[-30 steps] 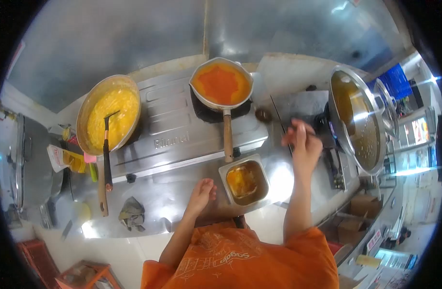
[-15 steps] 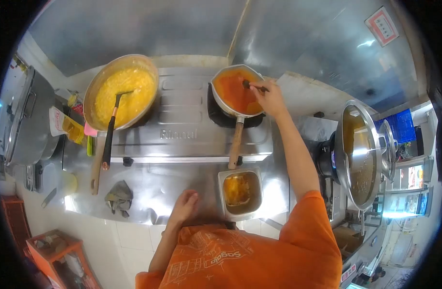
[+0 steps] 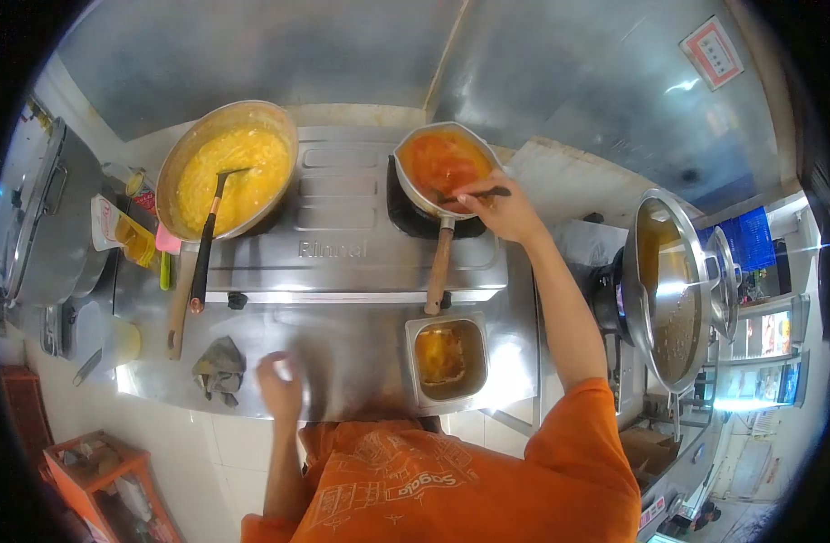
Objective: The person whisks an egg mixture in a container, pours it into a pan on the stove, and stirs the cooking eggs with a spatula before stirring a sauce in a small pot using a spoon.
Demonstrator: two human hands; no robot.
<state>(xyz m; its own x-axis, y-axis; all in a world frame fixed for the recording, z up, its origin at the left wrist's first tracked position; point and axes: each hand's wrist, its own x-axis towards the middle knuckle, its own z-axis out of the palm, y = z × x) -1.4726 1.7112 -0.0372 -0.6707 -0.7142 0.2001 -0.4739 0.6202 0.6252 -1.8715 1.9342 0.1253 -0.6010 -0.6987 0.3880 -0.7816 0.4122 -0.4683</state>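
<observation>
My right hand (image 3: 501,210) grips a dark-handled stirring utensil (image 3: 448,198) over the near right rim of a saucepan (image 3: 399,169). Its lower end dips into orange-red sauce (image 3: 444,161), which looks swirled, so its kind does not show. The saucepan sits on the right burner with its wooden handle (image 3: 440,271) toward me. My left hand (image 3: 280,387), its fingers smeared by motion, is over the front of the steel counter. Nearest to it, on its left, lies a crumpled grey cloth (image 3: 219,369).
A large pan (image 3: 165,185) of yellow mixture stands on the left burner, a black spatula (image 3: 213,217) resting in it. Below the saucepan handle sits a square metal container (image 3: 474,386) with brown-yellow residue. A tilted metal pan (image 3: 682,335) is at right, a big grey pot (image 3: 66,226) at left.
My right hand has moved down toward the near rim with the utensil, and the sauce is swirled. My left hand has shifted left toward the cloth.
</observation>
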